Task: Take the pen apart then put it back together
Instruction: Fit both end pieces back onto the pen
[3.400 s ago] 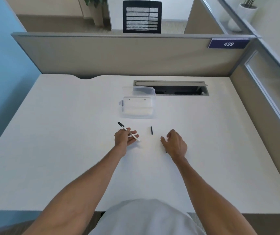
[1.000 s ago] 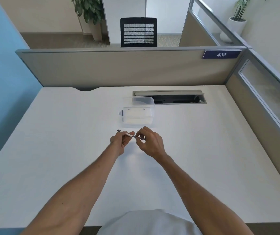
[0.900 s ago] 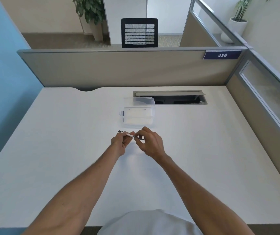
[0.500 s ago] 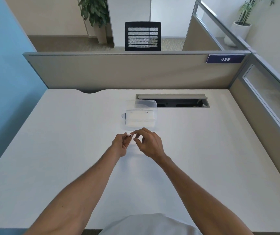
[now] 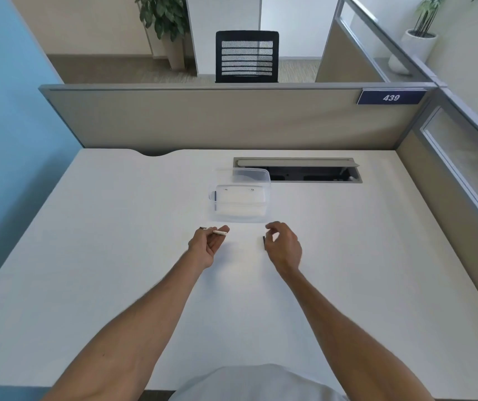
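Pinching the white pen barrel (image 5: pixel 216 232), the left hand (image 5: pixel 207 246) sits apart from the right hand (image 5: pixel 284 246), fingers loosely curled beside a small black pen piece (image 5: pixel 263 242).

Your table (image 5: pixel 116 256) looks matt white with a faint grain. The far container (image 5: pixel 240 198) is clear glossy plastic. The pen barrel (image 5: pixel 219 232) in your left hand (image 5: pixel 207 246) looks smooth and white; the cap (image 5: pixel 264 242) is matt black.

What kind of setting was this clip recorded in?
Most likely an open-plan office cubicle: a white desk enclosed by partition panels, a numbered plate reading 439, and a mesh office chair beyond.
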`<act>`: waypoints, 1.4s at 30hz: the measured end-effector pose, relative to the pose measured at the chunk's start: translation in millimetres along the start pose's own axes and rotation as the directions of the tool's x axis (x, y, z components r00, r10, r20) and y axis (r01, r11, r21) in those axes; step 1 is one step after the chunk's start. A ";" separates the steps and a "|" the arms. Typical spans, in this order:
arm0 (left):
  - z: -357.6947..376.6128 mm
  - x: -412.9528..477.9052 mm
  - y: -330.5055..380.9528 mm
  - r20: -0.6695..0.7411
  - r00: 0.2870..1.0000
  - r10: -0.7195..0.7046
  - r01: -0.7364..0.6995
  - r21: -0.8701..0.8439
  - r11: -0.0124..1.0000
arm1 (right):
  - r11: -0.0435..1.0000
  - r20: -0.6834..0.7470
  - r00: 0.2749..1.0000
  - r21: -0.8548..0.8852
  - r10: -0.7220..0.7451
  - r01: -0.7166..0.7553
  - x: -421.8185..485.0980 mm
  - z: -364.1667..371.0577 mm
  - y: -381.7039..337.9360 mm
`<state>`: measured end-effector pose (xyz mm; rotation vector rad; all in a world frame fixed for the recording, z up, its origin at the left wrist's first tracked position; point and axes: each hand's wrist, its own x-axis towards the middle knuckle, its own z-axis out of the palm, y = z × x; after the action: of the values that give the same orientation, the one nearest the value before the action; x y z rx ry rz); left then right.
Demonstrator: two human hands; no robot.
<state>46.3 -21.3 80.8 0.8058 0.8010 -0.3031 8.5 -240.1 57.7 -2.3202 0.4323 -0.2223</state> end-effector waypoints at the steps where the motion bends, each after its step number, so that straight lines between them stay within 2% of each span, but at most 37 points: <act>1: -0.7 1.4 -0.8 -0.002 1.000 0.008 -0.008 0.004 1.000 | 0.999 -0.018 0.999 -0.004 0.046 -0.046 -0.1 -0.8 7.1; 3: -1.0 1.7 -3.0 0.001 1.000 0.014 -0.014 0.011 1.000 | 0.993 -0.019 0.993 -0.018 0.115 -0.115 -1.0 -1.4 20.4; 5: -1.0 2.0 -6.3 0.002 1.000 0.010 -0.010 0.015 1.000 | 0.988 0.038 0.989 -0.046 0.146 -0.144 -4.1 -1.0 30.0; 10: -2.1 1.6 -13.2 -0.021 1.000 0.009 -0.009 0.004 1.000 | 0.987 0.164 0.979 -0.124 0.121 -0.101 -12.2 3.4 34.5; 16: -5.2 -0.5 -12.6 -0.025 1.000 0.016 -0.016 0.037 0.999 | 0.967 0.165 0.976 -0.234 0.139 -0.098 -5.5 14.8 25.2; 21: -11.0 0.1 -8.2 -0.035 0.999 0.021 -0.018 0.062 0.998 | 0.961 0.166 0.975 -0.256 0.147 -0.102 -3.3 18.9 24.0; 26: -10.1 1.8 -7.3 -0.021 1.000 0.012 -0.010 0.060 0.998 | 0.975 0.175 0.976 -0.204 0.127 -0.090 -7.6 11.3 21.5; 35: 0.0 -3.3 -3.1 0.016 0.999 0.039 -0.039 0.026 0.999 | 0.990 0.229 0.965 0.087 -0.125 0.108 -17.5 -1.8 -6.2; 42: 2.0 -4.2 1.8 0.008 0.998 0.064 -0.064 0.019 0.998 | 0.967 0.231 0.945 0.159 -0.233 0.199 -20.6 0.0 -29.1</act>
<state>45.5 -21.8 85.6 0.8462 0.7647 -0.2574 -3.7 -213.2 77.7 -2.2241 0.0345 -0.0609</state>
